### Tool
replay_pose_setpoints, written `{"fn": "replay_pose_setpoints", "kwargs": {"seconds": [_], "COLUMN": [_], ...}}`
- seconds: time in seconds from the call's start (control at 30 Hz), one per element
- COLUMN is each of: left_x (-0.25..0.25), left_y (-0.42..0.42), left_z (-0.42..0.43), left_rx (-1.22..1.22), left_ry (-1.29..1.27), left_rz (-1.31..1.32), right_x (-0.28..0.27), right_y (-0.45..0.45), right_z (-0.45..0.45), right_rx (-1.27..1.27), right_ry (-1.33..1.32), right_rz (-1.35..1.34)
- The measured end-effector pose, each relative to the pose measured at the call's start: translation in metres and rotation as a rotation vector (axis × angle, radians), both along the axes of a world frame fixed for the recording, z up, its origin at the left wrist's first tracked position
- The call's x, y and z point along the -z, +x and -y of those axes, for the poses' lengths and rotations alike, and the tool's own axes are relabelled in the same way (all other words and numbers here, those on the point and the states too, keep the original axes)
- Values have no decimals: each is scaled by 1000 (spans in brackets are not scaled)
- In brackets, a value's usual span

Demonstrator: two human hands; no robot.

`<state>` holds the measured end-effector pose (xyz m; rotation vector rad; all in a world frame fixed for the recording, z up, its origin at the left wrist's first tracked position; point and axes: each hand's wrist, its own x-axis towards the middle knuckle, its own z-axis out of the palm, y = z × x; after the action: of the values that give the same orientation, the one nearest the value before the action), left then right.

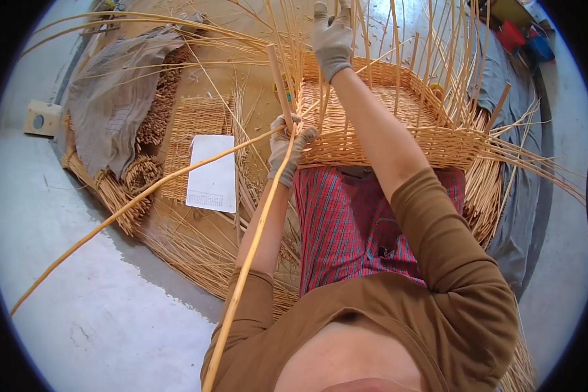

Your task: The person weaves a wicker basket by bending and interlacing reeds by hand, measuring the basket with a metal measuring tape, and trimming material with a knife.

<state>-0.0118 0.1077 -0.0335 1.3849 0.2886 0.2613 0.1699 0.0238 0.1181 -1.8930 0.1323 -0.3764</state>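
Observation:
My left hand [287, 147], in a grey work glove, is closed around willow rods at the near left corner of a rectangular wicker basket [385, 147]. Two long willow rods [249, 282] run from that grip down and to the left. A thick upright stick [278, 81] stands at the same corner. My right hand [333, 39], gloved too, reaches over the basket among the thin upright stakes [396, 59]. Its thumb and fingers look spread apart, beside a stake; the fingertips are partly cut off by the top edge. The basket rests at my lap.
Left of the basket lie a flat woven panel [199, 117], a white paper sheet [211, 173] and willow bundles [127, 202] under grey cloth [108, 98]. More bundled willow [485, 196] lies at the right. Loose rods stick out on both sides. Red and blue items [511, 37] sit far right.

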Motion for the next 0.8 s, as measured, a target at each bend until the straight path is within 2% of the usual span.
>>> {"fn": "replay_pose_setpoints", "kwargs": {"seconds": [0.03,0.07,0.13,0.17,0.2,0.23,0.27,0.3,0.33,0.37,0.4,0.43,0.47,0.5,0.53,0.57,0.6,0.63,0.7,0.73,0.8], "left_x": [-9,-11,-9,1,6,8,8,-19,-49,-80,-93,-90,-85,-73,-69,-64,-64,-78,-64,-63,-69], "left_y": [-7,-15,-34,-48,-69,-92,-102,-96,-85,-66,-47,-20,9,26,30,31,24,18,23,24,25], "left_z": [-1,-1,0,0,4,12,22,33,47,62,69,70,68,63,66,69,72,78,78,77,75], "left_rx": [48,42,-154,-321,-328,-307,-280,-79,-81,42,165,354,545,656,645,575,511,417,359,300,335], "left_ry": [-21,-30,-244,-239,-237,31,291,545,535,331,125,137,151,403,404,246,89,80,-2,-90,-73], "left_rz": [19,10,208,191,175,116,61,263,264,86,-88,-285,-480,-433,-402,-440,-492,-476,-487,-511,-508], "right_x": [-5,-13,-19,-3,18,28,26,21,30,48,78,97,91,84,74,61,51,43,5,4,10], "right_y": [-18,-32,-49,-49,-40,-32,-55,-89,-105,-114,-121,-124,-129,-135,-130,-107,-82,-65,-43,-43,-50], "right_z": [-3,-8,-15,-1,24,47,67,88,112,137,160,177,183,184,181,170,151,133,96,99,113], "right_rx": [-99,-105,-154,-160,-362,-562,-503,-443,-355,-263,-354,-440,-448,-357,-269,-292,-344,-363,-467,-467,-368], "right_ry": [188,180,189,184,293,399,361,320,196,70,528,981,967,811,655,648,149,-361,-658,-677,-62], "right_rz": [107,98,1054,1027,1020,1019,843,665,574,489,397,285,298,147,12,38,362,659,349,352,232]}}
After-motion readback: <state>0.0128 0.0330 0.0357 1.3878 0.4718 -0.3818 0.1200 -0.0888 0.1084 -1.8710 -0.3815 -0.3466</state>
